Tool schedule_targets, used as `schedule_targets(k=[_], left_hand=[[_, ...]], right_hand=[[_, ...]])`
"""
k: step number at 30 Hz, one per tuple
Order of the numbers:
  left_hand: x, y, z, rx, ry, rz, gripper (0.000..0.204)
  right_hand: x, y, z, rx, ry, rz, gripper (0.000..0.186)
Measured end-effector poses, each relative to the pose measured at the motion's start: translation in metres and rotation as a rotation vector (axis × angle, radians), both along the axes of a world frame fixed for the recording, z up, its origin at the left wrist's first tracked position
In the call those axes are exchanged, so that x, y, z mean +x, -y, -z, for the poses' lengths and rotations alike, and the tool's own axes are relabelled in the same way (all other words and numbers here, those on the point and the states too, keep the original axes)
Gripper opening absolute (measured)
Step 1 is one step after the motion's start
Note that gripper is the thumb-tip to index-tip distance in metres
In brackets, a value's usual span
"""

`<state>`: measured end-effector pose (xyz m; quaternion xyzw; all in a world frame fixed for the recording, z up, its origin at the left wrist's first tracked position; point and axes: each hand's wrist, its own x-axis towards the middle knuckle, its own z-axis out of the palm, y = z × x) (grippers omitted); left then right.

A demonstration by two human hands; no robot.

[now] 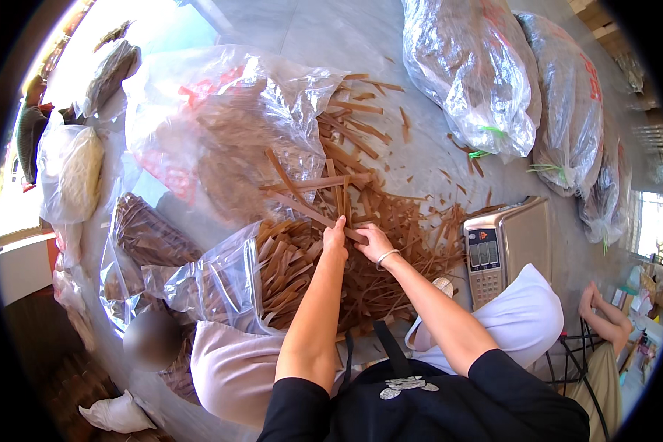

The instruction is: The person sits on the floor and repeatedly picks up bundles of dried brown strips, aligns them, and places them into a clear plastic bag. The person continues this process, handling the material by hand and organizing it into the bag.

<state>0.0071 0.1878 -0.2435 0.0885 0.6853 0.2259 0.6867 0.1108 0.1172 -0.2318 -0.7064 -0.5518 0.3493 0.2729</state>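
In front of me my left hand (pixel 334 239) pinches several long, flat brown strips (pixel 303 209), which fan out up and to the left. Close beside it, my right hand (pixel 376 244) is closed on the near end of the same strips. Beneath both hands lies a loose heap of brown strips (pixel 420 232). Just left of my left forearm, a clear plastic bag (pixel 221 283) lies with its mouth toward me, packed with such strips. A larger clear bag (pixel 228 132) with red print lies beyond, and strips spill from its right side.
At the right, next to my knee, stands a digital scale (pixel 519 236) with a metal top. Full clear bags (pixel 471 74) tied in green lie at the far right. More bags (pixel 70 173) line the left. Another person's bare limb (pixel 605 313) shows at the right edge.
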Motion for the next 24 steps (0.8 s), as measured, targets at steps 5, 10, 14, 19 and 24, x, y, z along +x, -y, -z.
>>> schedule_targets(k=[5, 10, 14, 19, 24], left_hand=[[-0.009, 0.023, -0.033, 0.049, 0.313, -0.029, 0.021], [-0.020, 0.044, -0.047, 0.016, 0.449, -0.019, 0.016], [-0.022, 0.050, -0.090, -0.056, 0.603, 0.041, 0.014], [-0.028, 0.074, -0.131, -0.083, 0.696, -0.090, 0.011], [-0.040, 0.102, -0.159, 0.084, 0.843, -0.062, 0.013]], right_hand=[[0.034, -0.003, -0.058, -0.426, -0.367, -0.310, 0.019], [0.042, 0.002, -0.117, -0.486, -0.377, -0.441, 0.014], [0.035, 0.025, -0.164, -0.321, -0.074, -0.603, 0.049], [0.032, 0.093, -0.210, -0.119, 0.017, -0.427, 0.062], [0.038, 0.155, -0.277, -0.061, 0.143, -0.433, 0.033]])
